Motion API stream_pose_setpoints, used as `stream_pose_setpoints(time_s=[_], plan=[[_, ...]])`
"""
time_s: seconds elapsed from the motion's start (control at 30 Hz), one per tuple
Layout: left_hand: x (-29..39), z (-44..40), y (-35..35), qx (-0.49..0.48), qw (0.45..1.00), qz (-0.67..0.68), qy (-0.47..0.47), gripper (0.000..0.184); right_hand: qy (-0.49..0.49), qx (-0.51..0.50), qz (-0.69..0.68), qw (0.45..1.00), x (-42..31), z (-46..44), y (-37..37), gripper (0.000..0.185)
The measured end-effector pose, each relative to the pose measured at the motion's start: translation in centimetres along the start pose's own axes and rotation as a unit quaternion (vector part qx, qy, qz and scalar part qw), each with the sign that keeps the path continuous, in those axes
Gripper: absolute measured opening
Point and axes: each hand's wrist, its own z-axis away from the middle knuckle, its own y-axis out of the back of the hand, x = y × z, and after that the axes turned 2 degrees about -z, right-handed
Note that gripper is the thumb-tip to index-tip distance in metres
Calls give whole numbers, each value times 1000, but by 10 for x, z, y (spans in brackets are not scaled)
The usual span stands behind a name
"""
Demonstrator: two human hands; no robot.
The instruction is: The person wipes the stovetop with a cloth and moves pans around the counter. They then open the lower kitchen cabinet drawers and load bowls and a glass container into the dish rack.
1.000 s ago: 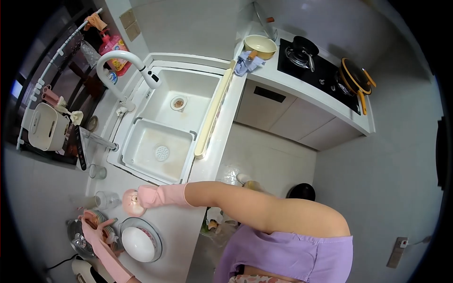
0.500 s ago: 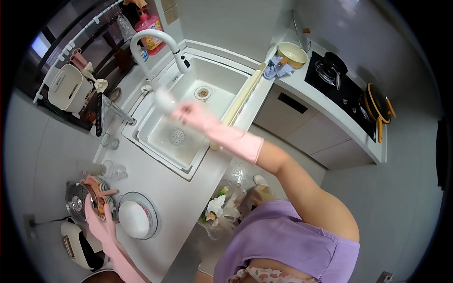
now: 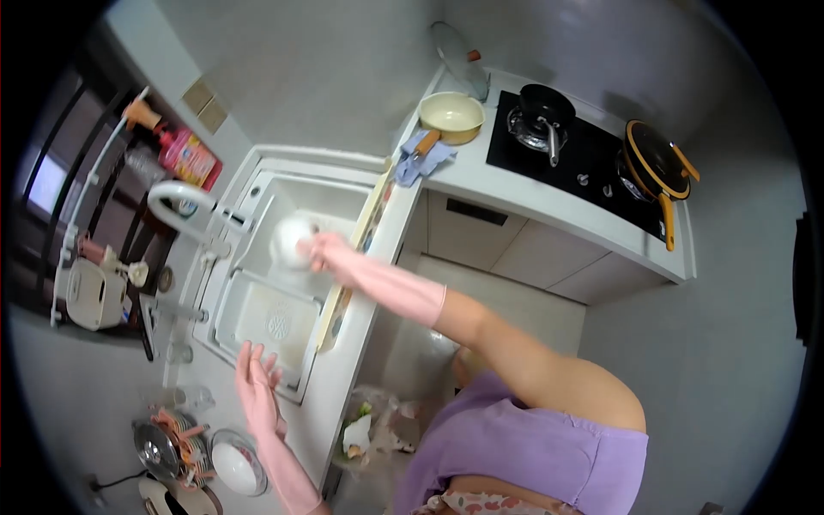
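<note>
My right hand [image 3: 330, 253], in a pink rubber glove, grips the edge of a white bowl [image 3: 288, 244]. The bowl is smeared by motion and hangs over the white double sink [image 3: 245, 311], near the divider between the basins. Beside the near basin, above the counter edge, my left hand [image 3: 261, 390] is raised in a matching glove. Its fingers are spread and hold nothing. A white gooseneck faucet [image 3: 178, 196] rises behind the sink.
A glass bowl with a white bowl [image 3: 236, 468] inside, a metal strainer [image 3: 157, 448] and stacked dishes [image 3: 190, 446] stand at lower left. A bag of scraps [image 3: 360, 433] hangs below the counter edge. Pans [image 3: 547, 106] sit on the stove at right.
My left hand has moved from the stacked dishes towards the sink. My right hand still holds the white bowl, now turned rounder to view. The camera view has swung.
</note>
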Motion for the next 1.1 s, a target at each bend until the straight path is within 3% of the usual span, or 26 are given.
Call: stream_pose_setpoints(time_s=[0.07,0.1,0.13,0.17,0.27,0.33,0.4,0.47,0.5,0.53,0.6,0.67,0.7,0.77,0.8,0.83,0.87,0.9,1.0,1.1], plan=[[-9,-17,-51,6,997,68,36,66,39,-115,248,961,-64,57,-4,7],[-10,-25,-76,10,992,111,60,67,148,-185,383,893,-77,65,5,11],[-13,-33,-102,12,985,152,85,69,248,-243,505,790,-88,71,16,14],[-24,-47,-121,12,974,200,100,80,118,-240,499,825,-91,77,22,16],[-24,-66,-180,-11,945,295,141,82,-192,-93,358,909,-167,128,52,22],[-17,-60,-229,32,963,238,120,74,-150,-88,287,942,-191,140,88,24],[-37,-68,-250,49,959,250,122,74,-171,-122,314,926,-195,134,118,23],[-31,-69,-272,97,949,262,144,72,-57,-248,239,937,-163,120,146,21],[-28,-69,-281,122,943,268,154,71,150,-283,463,827,-174,130,164,30],[-27,-71,-283,132,939,275,161,66,359,-208,641,646,-185,140,181,40],[-22,-79,-285,149,929,292,172,58,454,-163,537,692,-199,161,231,44],[-4,-73,-291,148,935,273,170,61,383,-115,590,702,-196,192,299,31],[-1,-77,-291,174,923,292,179,62,236,-75,641,726,-197,208,334,22],[1,-81,-287,213,911,318,154,62,169,111,673,712,-218,240,417,12],[-17,-89,-263,181,917,322,150,66,69,233,738,630,-233,244,447,12],[-10,-85,-266,180,921,305,160,67,29,368,750,549,-243,242,480,19],[-1,-81,-270,178,925,289,171,67,112,392,703,583,-270,258,494,30],[-2,-81,-274,180,924,293,166,68,75,397,733,547,-282,260,515,37],[0,-82,-282,187,923,297,157,69,46,374,771,513,-286,249,564,46],[16,-76,-300,193,921,290,176,69,-33,299,811,501,-288,232,581,39]])
